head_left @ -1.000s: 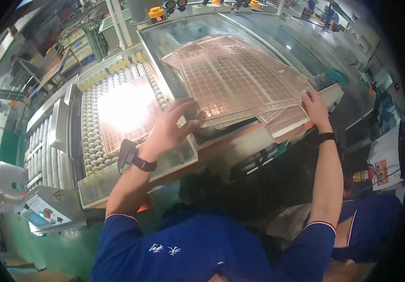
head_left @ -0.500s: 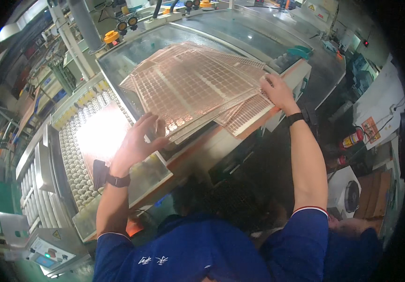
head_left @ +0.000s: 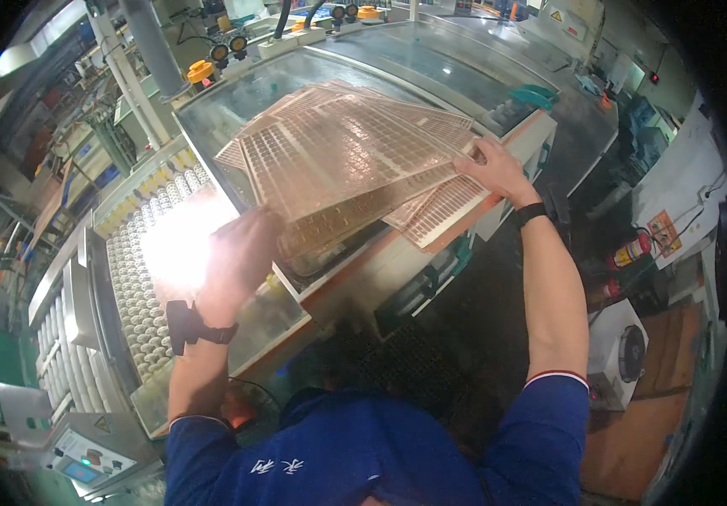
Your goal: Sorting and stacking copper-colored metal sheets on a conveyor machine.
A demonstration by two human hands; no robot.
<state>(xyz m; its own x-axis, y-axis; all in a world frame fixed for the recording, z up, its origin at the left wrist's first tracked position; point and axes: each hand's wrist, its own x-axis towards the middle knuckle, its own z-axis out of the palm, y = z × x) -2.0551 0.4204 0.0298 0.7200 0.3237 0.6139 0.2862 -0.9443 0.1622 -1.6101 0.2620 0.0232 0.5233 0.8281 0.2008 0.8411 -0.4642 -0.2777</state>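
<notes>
On the big shiny tabletop (head_left: 249, 97) lies a messy pile of copper sheets (head_left: 443, 207), and the top sheet (head_left: 338, 152) lies just ahead of the hands, its near edge slanting from the left hand (head_left: 243, 253) to the right hand (head_left: 498, 173); I can't tell which way it is longer. Both hands are about as close: the right one pinches its near right corner, while the left one curls by its near left corner, too blurry to tell if it grips.

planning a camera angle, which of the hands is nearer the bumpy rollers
Left. The left hand is beside the bumpy rollers, at the left corner of the top sheet; the right hand is farther away, at the sheet's right corner.
</notes>
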